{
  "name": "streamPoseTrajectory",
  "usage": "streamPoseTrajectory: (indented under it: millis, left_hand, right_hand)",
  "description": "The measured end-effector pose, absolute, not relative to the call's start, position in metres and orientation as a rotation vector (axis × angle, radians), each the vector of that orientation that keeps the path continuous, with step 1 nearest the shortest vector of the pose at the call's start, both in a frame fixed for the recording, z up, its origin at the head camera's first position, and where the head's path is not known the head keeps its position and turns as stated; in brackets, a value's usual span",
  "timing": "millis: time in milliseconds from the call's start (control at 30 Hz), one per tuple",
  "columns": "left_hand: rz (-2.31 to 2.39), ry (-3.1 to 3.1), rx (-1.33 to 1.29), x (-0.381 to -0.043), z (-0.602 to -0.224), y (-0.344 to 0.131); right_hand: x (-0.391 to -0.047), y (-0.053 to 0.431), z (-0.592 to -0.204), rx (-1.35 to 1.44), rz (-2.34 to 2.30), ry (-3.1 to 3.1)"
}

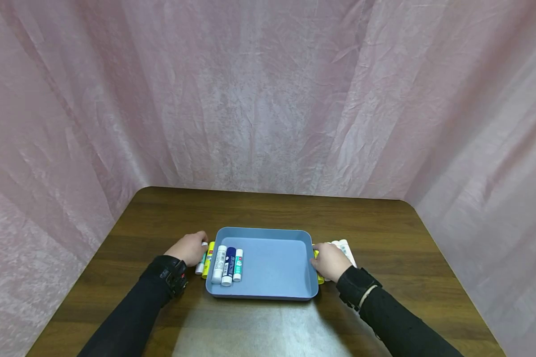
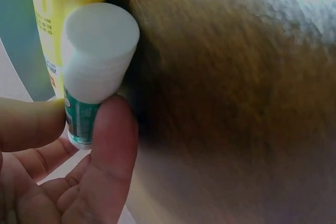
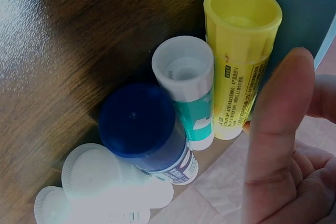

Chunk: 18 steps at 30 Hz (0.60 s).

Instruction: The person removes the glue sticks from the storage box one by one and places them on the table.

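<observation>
My left hand (image 1: pixel 187 249) is at the left side of the blue tray (image 1: pixel 274 292). Its thumb and fingers pinch a small white and green glue stick (image 2: pixel 84 114), beside a yellow glue stick (image 2: pixel 50 40) outside the tray wall. Three glue sticks lie side by side in the tray's left end: white (image 1: pixel 219 264), navy (image 1: pixel 229 267) and teal (image 1: pixel 238 265). My right hand (image 1: pixel 332 260) is at the tray's right edge, thumb straight, close to another yellow glue stick (image 3: pixel 236 72). That stick stays outside the finger gap in the right wrist view.
Right of the tray, a white and teal glue stick (image 3: pixel 193 108), a blue-capped one (image 3: pixel 139 121) and white ones (image 3: pixel 92 174) lie in a row. Everything rests on a brown wooden table (image 1: pixel 268 208). A pink curtain (image 1: pixel 259 99) hangs behind it.
</observation>
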<state>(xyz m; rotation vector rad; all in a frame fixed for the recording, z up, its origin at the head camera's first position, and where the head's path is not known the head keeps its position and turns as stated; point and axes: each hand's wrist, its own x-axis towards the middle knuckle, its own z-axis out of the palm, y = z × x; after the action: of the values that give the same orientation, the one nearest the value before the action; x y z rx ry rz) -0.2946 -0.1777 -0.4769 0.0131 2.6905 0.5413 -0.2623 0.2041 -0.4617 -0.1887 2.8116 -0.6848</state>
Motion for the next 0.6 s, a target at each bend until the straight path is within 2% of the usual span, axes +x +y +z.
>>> streamPoseTrajectory:
  millis: [600]
  left_hand:
    - [0.546,2.695,0.056,-0.2917,-0.4759,-0.1773]
  right_hand:
    - [-0.2611,0.2036,-0.4612,-0.180,-0.677,2.816]
